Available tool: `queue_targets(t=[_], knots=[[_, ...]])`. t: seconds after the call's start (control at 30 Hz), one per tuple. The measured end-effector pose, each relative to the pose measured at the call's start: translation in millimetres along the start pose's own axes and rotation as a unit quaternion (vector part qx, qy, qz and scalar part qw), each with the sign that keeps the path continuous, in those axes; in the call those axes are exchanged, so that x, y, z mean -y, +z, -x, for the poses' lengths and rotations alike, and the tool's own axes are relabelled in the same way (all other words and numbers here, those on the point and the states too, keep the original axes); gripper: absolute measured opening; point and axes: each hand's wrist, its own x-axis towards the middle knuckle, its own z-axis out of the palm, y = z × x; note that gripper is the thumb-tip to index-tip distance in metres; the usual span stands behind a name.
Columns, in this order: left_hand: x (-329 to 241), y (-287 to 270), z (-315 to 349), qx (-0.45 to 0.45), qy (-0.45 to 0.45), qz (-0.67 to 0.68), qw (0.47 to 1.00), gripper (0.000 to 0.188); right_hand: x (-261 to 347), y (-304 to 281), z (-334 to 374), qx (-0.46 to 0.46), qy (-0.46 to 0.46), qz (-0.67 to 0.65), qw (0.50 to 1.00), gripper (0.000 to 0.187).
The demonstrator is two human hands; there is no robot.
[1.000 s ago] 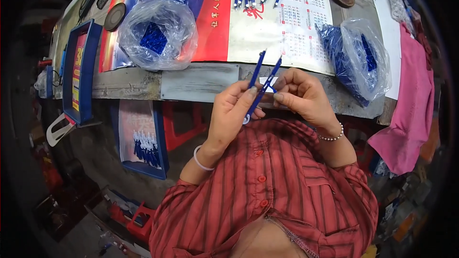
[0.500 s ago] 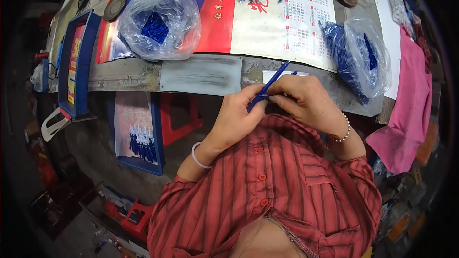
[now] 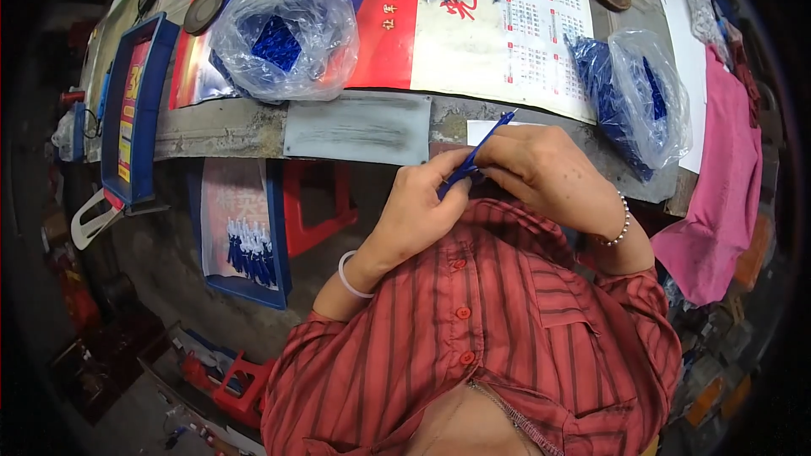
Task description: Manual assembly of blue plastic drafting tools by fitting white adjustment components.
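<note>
Blue rod (image 3: 462,171): being held slantwise at the near edge of the table (image 3: 228,139). Left hand (image 3: 416,207) is pinching its lower part; right hand (image 3: 547,162) is gripping farther up, presumably for steadiness. Bags (image 3: 329,59), two: sitting on the table, probably for easy reach.

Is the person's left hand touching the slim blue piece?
Touching. The head view shows the left hand pinching the slim blue piece near its lower end, with no gap visible.
</note>
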Motion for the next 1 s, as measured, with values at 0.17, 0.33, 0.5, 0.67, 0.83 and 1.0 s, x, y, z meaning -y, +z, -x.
queue_targets(t=[0.17, 0.33, 0.5, 0.67, 0.83, 1.0], knots=[[-2, -5, -1, -0.020, 0.010, -0.010, 1.000, 0.025, 4, 1, -9, -0.002, -0.014, 0.026, 1.000, 0.014], [1, 0, 11, -0.054, 0.043, 0.005, 0.998, 0.026, 20, 9, 2, -0.116, 0.007, -0.012, 0.993, 0.036], [0, -3, 17, -0.049, -0.032, 0.140, 0.988, 0.030, 12, 25, 20, -0.367, 0.073, -0.059, 0.926, 0.048], [-6, 8, 15, -0.020, 0.017, 0.128, 0.991, 0.030, 7, 57, 17, -0.357, 0.151, -0.473, 0.791, 0.035], [-16, 20, 8, -0.016, 0.009, 0.143, 0.990, 0.026, 6, 53, 4, -0.277, 0.159, -0.598, 0.735, 0.007], [-8, 26, 4, -0.013, 0.011, 0.137, 0.990, 0.019, 7, 51, -3, -0.328, 0.136, -0.546, 0.759, 0.013]])
